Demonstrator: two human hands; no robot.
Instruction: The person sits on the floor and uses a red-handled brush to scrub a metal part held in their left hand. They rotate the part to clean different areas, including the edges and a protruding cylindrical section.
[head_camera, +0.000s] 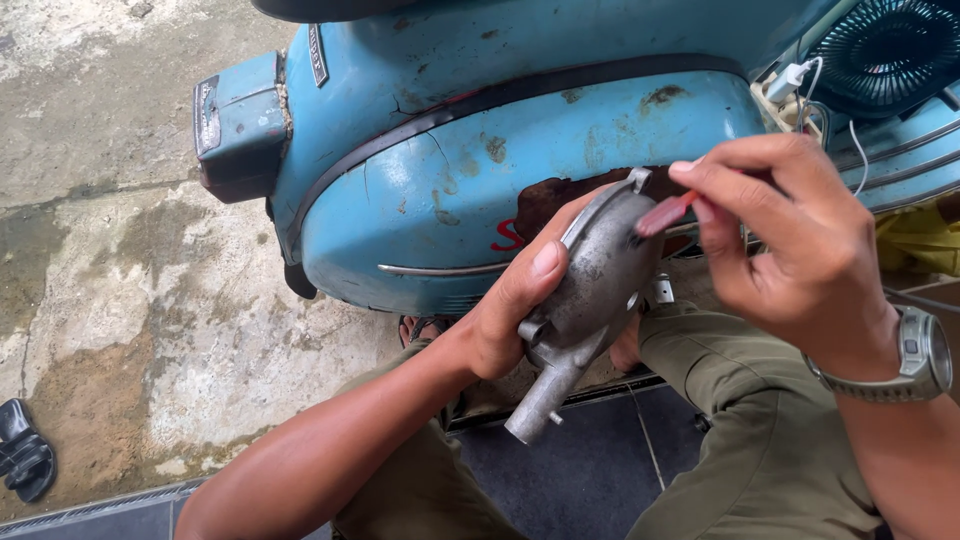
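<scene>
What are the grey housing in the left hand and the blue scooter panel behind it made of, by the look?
Grey housing: looks like cast aluminium or a similar light alloy; dull, bare, mottled grey, with rounded cast bosses and a tube spout. The left hand grips it.
Scooter panel: likely painted sheet steel; light blue paint is chipped and cracked, with brown rust patches showing through.

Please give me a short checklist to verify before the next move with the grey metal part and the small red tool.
1. Left hand grips the grey metal part firmly: ok.
2. Right hand pinches the red tool: ok.
3. Tool tip touches the part: cannot tell.
4. Part held clear of the blue scooter: cannot tell.
5. Part's tube end unobstructed: ok.
</scene>
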